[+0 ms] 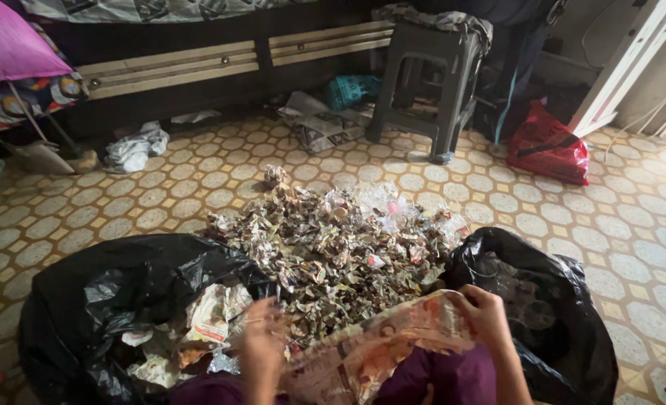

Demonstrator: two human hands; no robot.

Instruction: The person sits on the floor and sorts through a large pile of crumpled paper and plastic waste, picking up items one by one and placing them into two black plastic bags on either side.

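Newspaper sheet (378,345) gripped by both hands (264,337), patterned tile floor (633,232), crumpled-paper heap (333,240)

Left hand (264,339) motion-blurred; fingers indistinct, grip not readable. Right hand (487,316): fingers curl behind paper sheet (378,346), fingertips hidden. Both forearms cut by bottom edge. Sheet's lower part runs out of frame; print too blurred to read. Left bag (100,300): interior mostly in shadow, bottom cut off. Right bag (550,315): contents dark, not identifiable. Scrap pile (333,247): single pieces too small to tell apart. Stool (430,82): top hidden under cloth. Pink item (7,41) cut by left and top edges.
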